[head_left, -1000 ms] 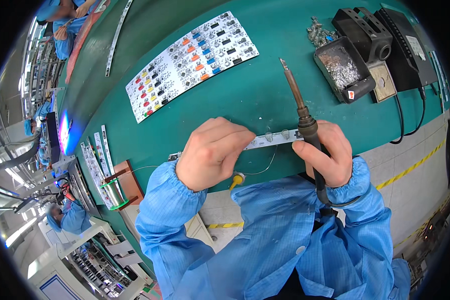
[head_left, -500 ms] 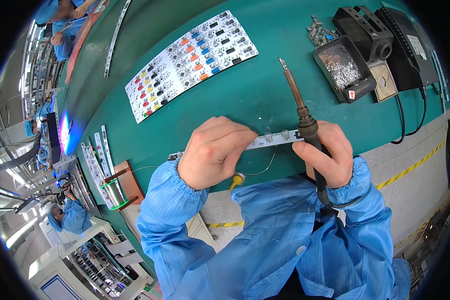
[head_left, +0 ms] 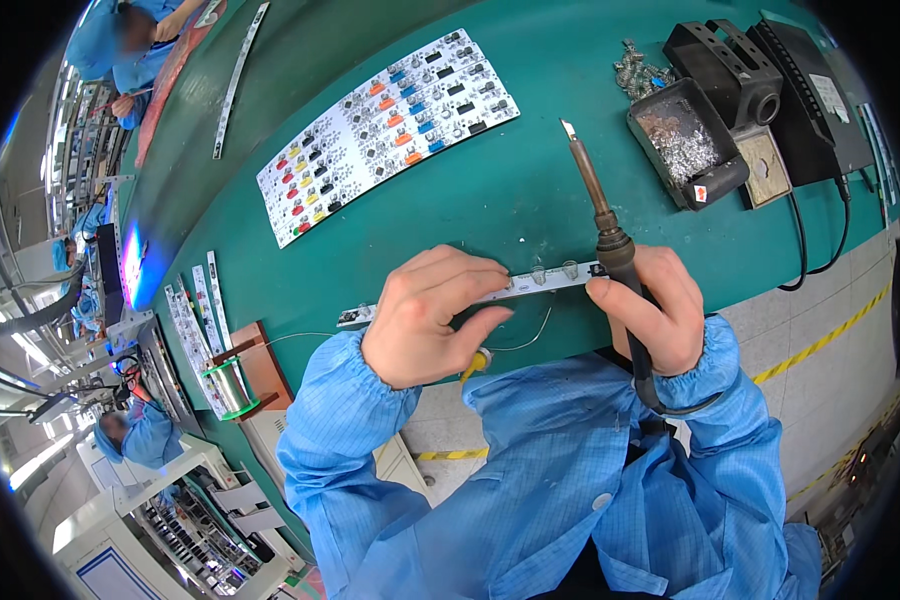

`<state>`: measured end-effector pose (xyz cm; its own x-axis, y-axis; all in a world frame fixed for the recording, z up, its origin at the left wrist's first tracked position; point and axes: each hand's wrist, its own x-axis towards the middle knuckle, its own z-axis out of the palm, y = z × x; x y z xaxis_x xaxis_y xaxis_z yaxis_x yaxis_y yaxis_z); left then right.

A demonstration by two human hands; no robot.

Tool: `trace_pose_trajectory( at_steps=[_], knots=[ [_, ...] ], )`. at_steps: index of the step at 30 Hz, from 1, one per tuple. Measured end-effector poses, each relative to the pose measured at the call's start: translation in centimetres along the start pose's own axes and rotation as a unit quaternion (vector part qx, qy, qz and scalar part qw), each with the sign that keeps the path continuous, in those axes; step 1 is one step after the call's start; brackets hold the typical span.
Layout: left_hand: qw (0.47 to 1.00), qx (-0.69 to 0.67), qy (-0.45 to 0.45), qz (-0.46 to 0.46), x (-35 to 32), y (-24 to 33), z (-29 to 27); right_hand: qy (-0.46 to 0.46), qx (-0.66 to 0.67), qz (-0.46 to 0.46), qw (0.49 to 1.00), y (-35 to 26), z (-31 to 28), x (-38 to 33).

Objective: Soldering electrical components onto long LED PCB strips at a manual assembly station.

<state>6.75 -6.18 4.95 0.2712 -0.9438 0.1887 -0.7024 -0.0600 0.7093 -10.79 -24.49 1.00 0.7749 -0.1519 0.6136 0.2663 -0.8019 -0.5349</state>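
A narrow white circuit board strip lies across the bench in front of me, with small clear round components standing along it. My left hand arches over its left half. The fingertips touch the strip beside one component, and the thumb stands apart below the edge. My right hand is closed around a soldering iron, its bare tip pointing up and away; the right thumb is at the strip's right end. Thin solder wire loops below the strip, its middle hidden by my left hand and sleeve.
A panel of white circuit boards with coloured parts lies behind. At right are a solder-scrap box, an iron stand and a black station. A solder spool and board strips sit left; co-workers are beyond.
My left thumb has drawn away from the fingertips, opening a gap. The left hand sits slightly lower, exposing more of the strip's left end. The right hand stays nearly still with the iron.
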Motion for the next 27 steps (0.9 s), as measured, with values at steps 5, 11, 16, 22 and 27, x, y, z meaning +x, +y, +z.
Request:
trace_pose_trajectory(
  at_steps=[5,11,16,22,27],
  knots=[
    [0.999,0.013,0.012,-0.031,-0.7,0.2,1.0,0.031,0.025,0.026,0.999,0.1,0.3,0.5],
    [0.994,0.093,0.036,-0.049,-0.8,0.4,1.0,0.026,-0.019,0.033,0.999,0.2,1.2,1.1],
    [0.979,0.193,0.061,-0.028,-1.1,0.0,1.0,0.040,-0.048,0.050,0.997,0.5,1.9,1.0],
    [0.976,0.174,0.131,0.006,-2.5,2.2,1.4,-0.017,-0.092,0.070,0.993,-0.2,1.5,1.0],
    [0.983,0.137,0.120,0.030,-5.0,2.3,5.1,-0.016,-0.090,0.074,0.993,-0.2,1.7,0.9]
  ],
)
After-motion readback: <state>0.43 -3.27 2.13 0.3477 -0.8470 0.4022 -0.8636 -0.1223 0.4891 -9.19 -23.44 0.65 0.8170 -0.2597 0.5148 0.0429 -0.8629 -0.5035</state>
